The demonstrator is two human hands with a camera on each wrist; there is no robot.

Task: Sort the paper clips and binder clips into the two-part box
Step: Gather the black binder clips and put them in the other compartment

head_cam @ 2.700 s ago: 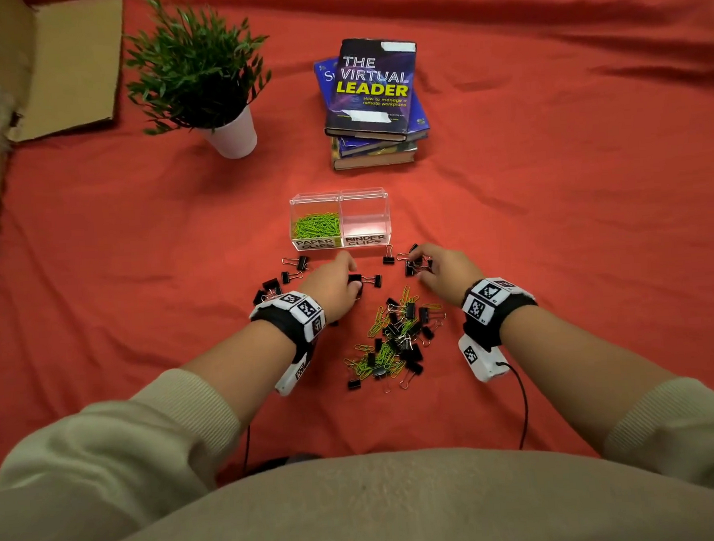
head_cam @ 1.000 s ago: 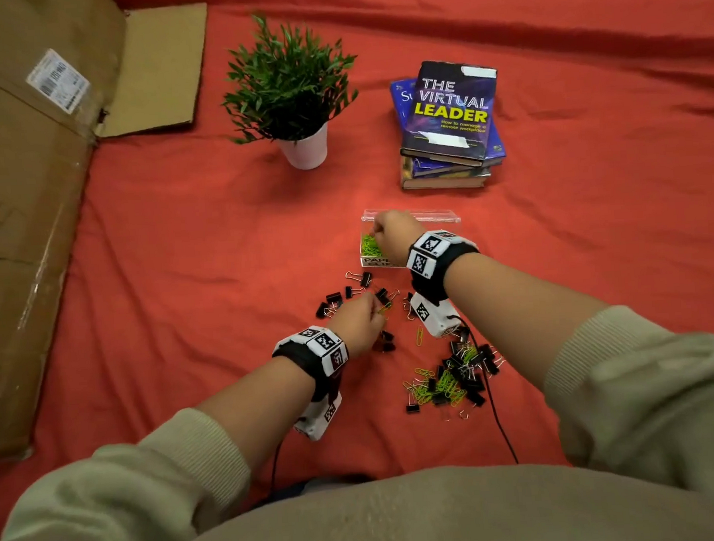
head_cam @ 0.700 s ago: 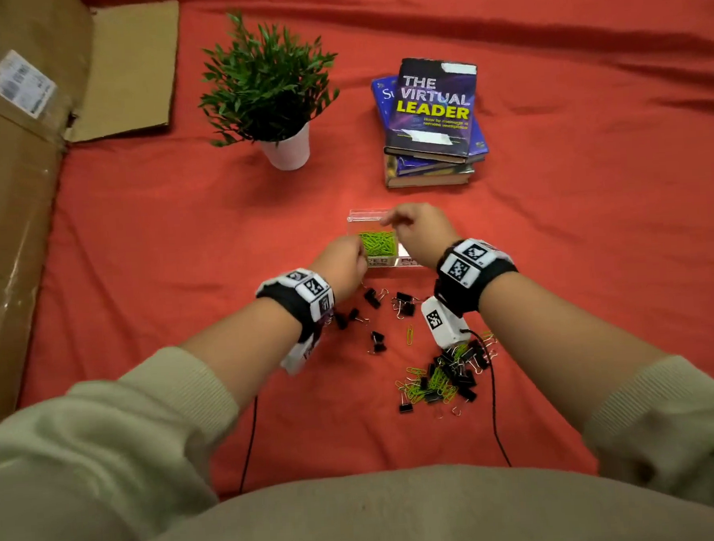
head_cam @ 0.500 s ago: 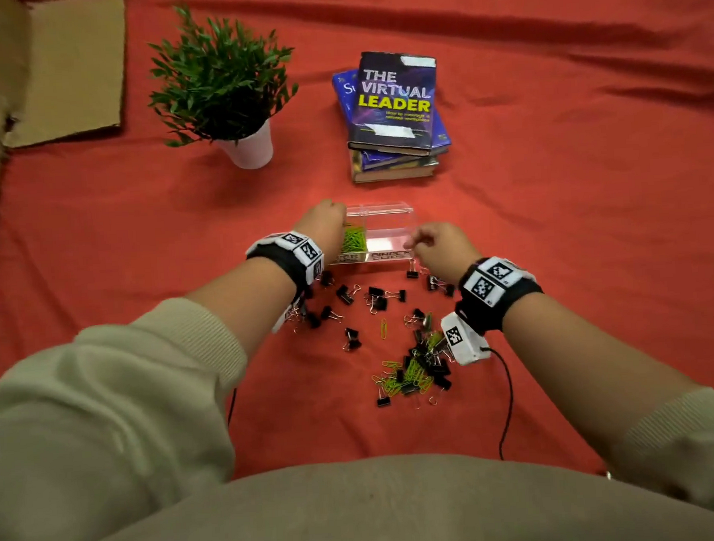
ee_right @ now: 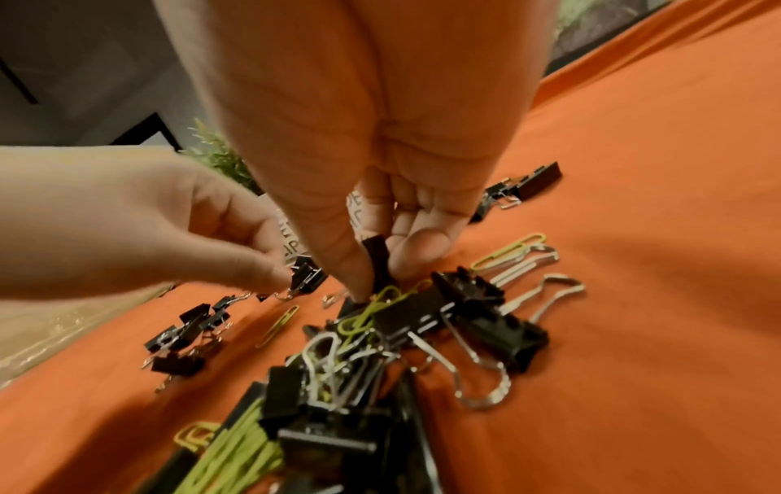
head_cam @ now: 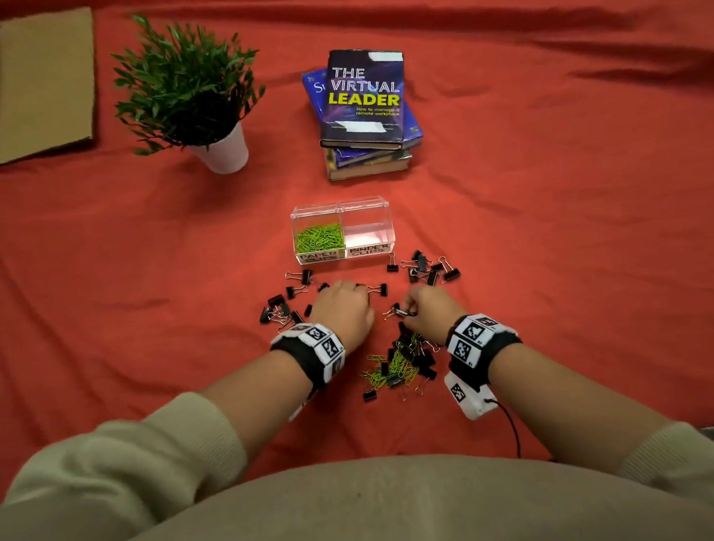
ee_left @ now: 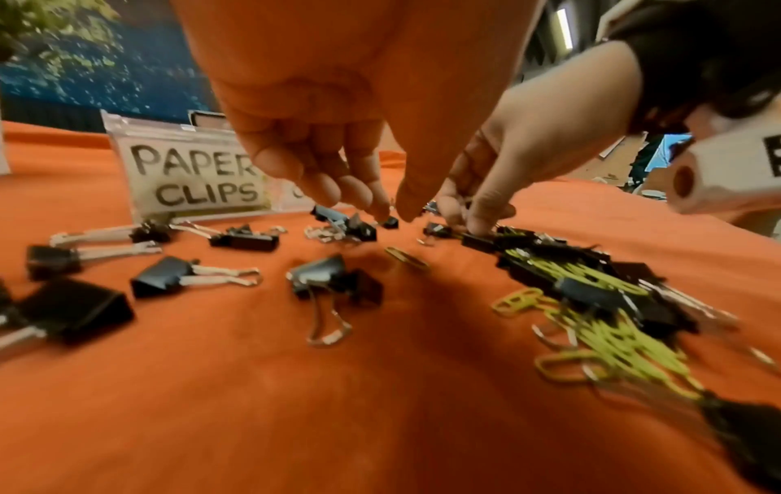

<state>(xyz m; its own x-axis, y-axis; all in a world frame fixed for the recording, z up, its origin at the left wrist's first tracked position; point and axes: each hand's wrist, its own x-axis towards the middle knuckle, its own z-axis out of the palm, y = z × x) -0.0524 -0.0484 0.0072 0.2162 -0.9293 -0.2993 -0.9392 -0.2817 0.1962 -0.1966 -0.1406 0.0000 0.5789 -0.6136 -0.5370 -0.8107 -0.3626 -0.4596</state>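
Left compartment label: the two-part box carried a white label on its front reading "PAPER CLIPS", hand-lettered in black capitals; the left wrist view showed it plainly.
Right compartment label: a second white label read "BINDER CLIPS", in the same lettering.
Top book cover: the top book of the stack read "THE VIRTUAL LEADER", with "LEADER" in yellow, and below it a small line, "How to manage a remote workplace".
Second book: the blue book beneath showed only a white "S" and part of another letter.
Wrist bands: black-and-white square code markers, with no readable words.
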